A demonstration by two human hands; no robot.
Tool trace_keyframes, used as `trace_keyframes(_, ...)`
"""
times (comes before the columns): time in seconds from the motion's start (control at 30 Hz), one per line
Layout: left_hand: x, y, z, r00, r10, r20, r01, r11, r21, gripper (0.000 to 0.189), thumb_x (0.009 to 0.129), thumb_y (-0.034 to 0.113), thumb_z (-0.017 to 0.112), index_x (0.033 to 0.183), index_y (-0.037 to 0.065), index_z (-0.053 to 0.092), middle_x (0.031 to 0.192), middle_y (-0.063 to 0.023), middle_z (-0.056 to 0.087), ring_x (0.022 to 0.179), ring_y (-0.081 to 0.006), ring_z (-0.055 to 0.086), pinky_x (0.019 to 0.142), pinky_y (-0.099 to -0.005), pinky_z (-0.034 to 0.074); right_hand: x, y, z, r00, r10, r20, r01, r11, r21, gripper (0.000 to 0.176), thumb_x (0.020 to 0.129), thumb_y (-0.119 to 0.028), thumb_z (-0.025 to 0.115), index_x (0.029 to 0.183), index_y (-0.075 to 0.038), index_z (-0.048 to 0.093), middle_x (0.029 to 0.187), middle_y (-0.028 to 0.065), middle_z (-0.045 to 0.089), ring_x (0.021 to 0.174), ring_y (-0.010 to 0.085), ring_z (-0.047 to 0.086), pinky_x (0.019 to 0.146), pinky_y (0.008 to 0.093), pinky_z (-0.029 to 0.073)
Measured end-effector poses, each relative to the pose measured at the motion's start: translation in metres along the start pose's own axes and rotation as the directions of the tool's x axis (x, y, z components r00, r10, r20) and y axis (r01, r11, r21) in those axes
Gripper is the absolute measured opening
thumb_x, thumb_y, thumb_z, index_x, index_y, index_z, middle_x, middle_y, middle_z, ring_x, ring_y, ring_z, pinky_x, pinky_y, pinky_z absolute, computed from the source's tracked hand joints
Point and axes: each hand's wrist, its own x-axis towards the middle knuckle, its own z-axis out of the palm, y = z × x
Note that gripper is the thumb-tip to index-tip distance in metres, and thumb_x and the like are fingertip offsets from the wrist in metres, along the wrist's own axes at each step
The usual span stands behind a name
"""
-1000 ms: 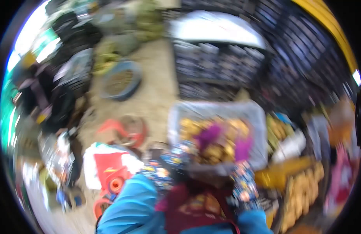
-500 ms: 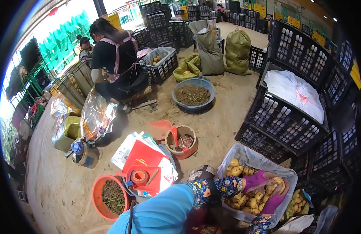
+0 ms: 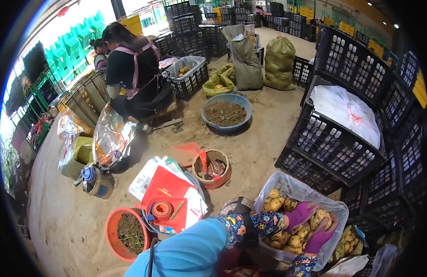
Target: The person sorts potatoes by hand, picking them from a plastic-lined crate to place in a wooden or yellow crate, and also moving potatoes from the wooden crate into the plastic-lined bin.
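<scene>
My left hand (image 3: 300,215), in a purple glove, reaches over a crate lined with clear plastic (image 3: 341,231). Its fingers close against the upper side of a large potato (image 3: 320,218). From below, my right hand (image 3: 320,237), gloved the same way, curls its fingers around that potato. Several yellow-brown potatoes (image 3: 274,201) lie in the crate under and beside both hands, some with dark patches of soil. Part of the heap is hidden by my hands and the floral left sleeve (image 3: 269,223).
Black slatted crates (image 3: 333,154) stand stacked at the right. In front are a red-rimmed bucket (image 3: 226,177), a red dustpan (image 3: 165,187), an orange basin of soil and plant bits (image 3: 112,240) and a blue basin (image 3: 227,129). A person (image 3: 130,69) sits at the upper left.
My hands stay over the crate, and the potato between them has turned to show a broader face. The view has shifted slightly.
</scene>
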Motion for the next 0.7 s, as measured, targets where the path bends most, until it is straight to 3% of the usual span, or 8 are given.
trace_keyframes(0.1,-0.005,-0.001,-0.002,0.993,0.09,-0.073,-0.09,0.996,-0.004,0.041,0.1,0.03,0.054,0.132,0.004,0.052,0.113,-0.0186,0.062,0.104,-0.03,0.061,0.092,-0.0355,0.049,0.004,0.0,0.001,1.0,-0.001,0.016,0.001,1.0,-0.022,0.04,0.096,-0.019,0.054,0.128,0.004,0.049,0.126,0.0154,0.053,0.12,0.0267,0.049,0.107,0.0383,0.035)
trace_keyframes(0.17,0.003,0.002,-0.003,0.97,-0.234,0.068,0.244,0.924,-0.295,0.041,0.099,0.029,0.054,0.132,0.005,0.052,0.109,-0.0173,0.064,0.102,-0.0297,0.062,0.089,-0.0359,0.05,0.01,-0.002,-0.001,0.999,-0.026,0.038,0.034,0.973,-0.227,0.043,0.094,-0.018,0.056,0.13,0.004,0.049,0.128,0.0164,0.053,0.122,0.0286,0.049,0.108,0.0395,0.034)
trace_keyframes(0.27,0.008,0.009,-0.011,0.906,-0.406,0.118,0.423,0.878,-0.226,0.033,0.103,0.03,0.051,0.125,0.007,0.062,0.101,-0.0063,0.07,0.092,-0.0195,0.065,0.077,-0.0318,0.052,0.004,-0.006,0.0,0.974,-0.067,0.218,0.141,0.93,-0.34,0.045,0.091,-0.016,0.059,0.131,0.004,0.05,0.131,0.0176,0.053,0.124,0.0305,0.049,0.109,0.0407,0.034)
trace_keyframes(0.37,0.004,-0.013,-0.003,0.976,-0.211,0.056,0.213,0.977,-0.032,0.038,0.1,0.026,0.057,0.134,0.01,0.056,0.092,-0.0055,0.071,0.082,-0.0201,0.065,0.074,-0.0313,0.051,0.007,0.004,-0.008,0.98,0.076,0.182,-0.04,0.98,-0.194,0.04,0.092,-0.017,0.06,0.125,0.003,0.053,0.126,0.0171,0.056,0.115,0.0278,0.055,0.101,0.0378,0.041)
trace_keyframes(0.43,0.002,0.013,-0.016,0.829,-0.379,0.412,0.545,0.713,-0.441,0.048,0.096,0.021,0.062,0.14,0.01,0.049,0.093,-0.0068,0.071,0.084,-0.0205,0.065,0.074,-0.0308,0.051,0.012,0.018,-0.012,0.982,0.075,0.176,-0.051,0.99,-0.133,0.037,0.093,-0.019,0.059,0.123,0.003,0.054,0.122,0.0164,0.058,0.11,0.0264,0.058,0.098,0.036,0.044)
trace_keyframes(0.53,0.001,0.046,-0.026,0.795,-0.41,0.447,0.592,0.687,-0.422,0.073,0.082,0.011,0.072,0.148,0.015,0.039,0.1,-0.0078,0.07,0.093,-0.0248,0.067,0.079,-0.0339,0.052,0.013,0.055,-0.026,0.976,0.008,0.215,0.032,0.983,-0.18,0.035,0.095,-0.022,0.058,0.119,0.003,0.055,0.114,0.0146,0.06,0.103,0.0246,0.059,0.093,0.0342,0.045)
trace_keyframes(0.6,-0.003,0.033,-0.016,0.912,-0.294,0.288,0.374,0.882,-0.285,0.076,0.076,0.013,0.075,0.145,0.015,0.043,0.104,-0.0093,0.069,0.098,-0.0272,0.066,0.082,-0.0362,0.052,0.01,0.068,-0.031,0.98,0.002,0.199,0.056,0.958,-0.282,0.033,0.097,-0.025,0.057,0.114,0.003,0.057,0.108,0.0127,0.061,0.099,0.0215,0.059,0.089,0.033,0.047)
trace_keyframes(0.7,-0.009,0.019,-0.008,0.976,-0.159,0.147,0.173,0.981,-0.083,0.079,0.067,0.019,0.079,0.14,0.014,0.048,0.11,-0.0126,0.067,0.104,-0.0316,0.065,0.088,-0.0397,0.051,0.016,0.046,-0.017,0.917,0.369,0.15,-0.381,0.922,0.062,0.026,0.097,-0.023,0.058,0.106,0.002,0.057,0.099,0.0088,0.062,0.092,0.0165,0.058,0.082,0.0306,0.048)
